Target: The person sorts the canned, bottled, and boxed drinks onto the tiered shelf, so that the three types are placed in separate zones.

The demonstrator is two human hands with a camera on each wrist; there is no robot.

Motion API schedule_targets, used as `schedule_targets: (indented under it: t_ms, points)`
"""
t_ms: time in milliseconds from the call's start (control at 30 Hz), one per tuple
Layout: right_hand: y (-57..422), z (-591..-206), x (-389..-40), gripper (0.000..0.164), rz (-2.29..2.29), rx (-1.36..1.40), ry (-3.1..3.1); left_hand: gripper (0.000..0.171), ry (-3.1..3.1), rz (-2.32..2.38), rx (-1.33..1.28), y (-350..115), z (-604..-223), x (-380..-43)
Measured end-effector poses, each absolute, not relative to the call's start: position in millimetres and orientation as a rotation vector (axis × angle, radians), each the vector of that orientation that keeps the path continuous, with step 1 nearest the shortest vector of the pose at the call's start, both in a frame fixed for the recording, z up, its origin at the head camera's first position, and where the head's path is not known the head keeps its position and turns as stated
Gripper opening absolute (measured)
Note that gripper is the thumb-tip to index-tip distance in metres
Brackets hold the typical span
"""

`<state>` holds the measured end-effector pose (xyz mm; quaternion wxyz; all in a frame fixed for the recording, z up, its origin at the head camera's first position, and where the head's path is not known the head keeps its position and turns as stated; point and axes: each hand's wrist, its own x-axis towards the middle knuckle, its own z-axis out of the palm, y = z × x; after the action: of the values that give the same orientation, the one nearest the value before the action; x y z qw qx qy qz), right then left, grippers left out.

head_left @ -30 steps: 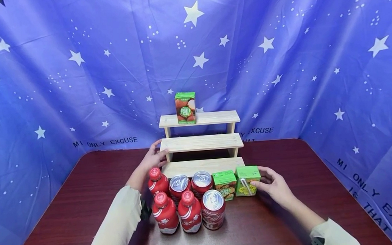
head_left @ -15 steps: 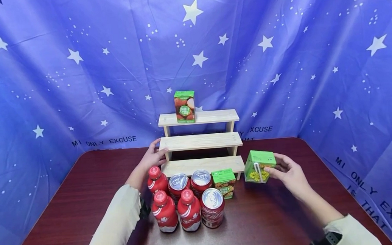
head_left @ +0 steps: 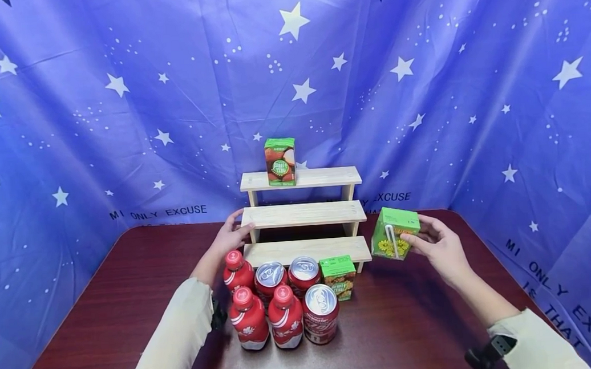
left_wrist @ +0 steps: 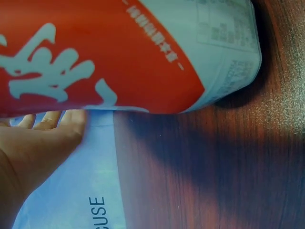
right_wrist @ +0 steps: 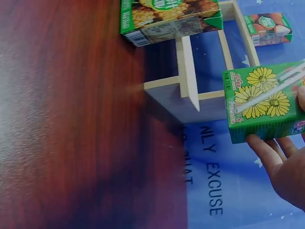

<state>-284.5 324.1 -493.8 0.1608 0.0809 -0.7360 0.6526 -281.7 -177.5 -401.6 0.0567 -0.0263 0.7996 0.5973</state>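
Right hand [head_left: 443, 249] grips a flowered carton [head_left: 397, 226]; left hand [head_left: 225, 239] holds the shelf [head_left: 304, 214].

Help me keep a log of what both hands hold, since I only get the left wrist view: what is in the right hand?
Observer: The right hand holds a green carton with a straw on its side.

Operator: A red bottle hides what the left hand is at. What is it?

Observer: It grips the left end of the middle step of the wooden stand.

Operator: Is anything on the top step?

Observer: Yes, one fruit carton stands upright there, left of the step's middle.
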Motion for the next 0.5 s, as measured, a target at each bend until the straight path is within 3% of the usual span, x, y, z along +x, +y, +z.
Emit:
schedule_targets:
  t_ms: [133,367,500]
  points:
    - [317.7,-480.0,-286.9,0.061,1.893,0.259,-2.040,0.063,2.447,1.779,-0.081,-176.8,-405.5,-282.9]
    - [244.5,-363.5,-224.8,0.055,1.873,0.112,-2.150,0.064,2.422,1.817,-0.092,-177.4,-407.8,-282.8]
    - [226.9,-335.7,-220.1,0.056,1.853,0.058,-2.176,0.064,2.420,1.802,-0.097,-177.9,-403.9,-281.2]
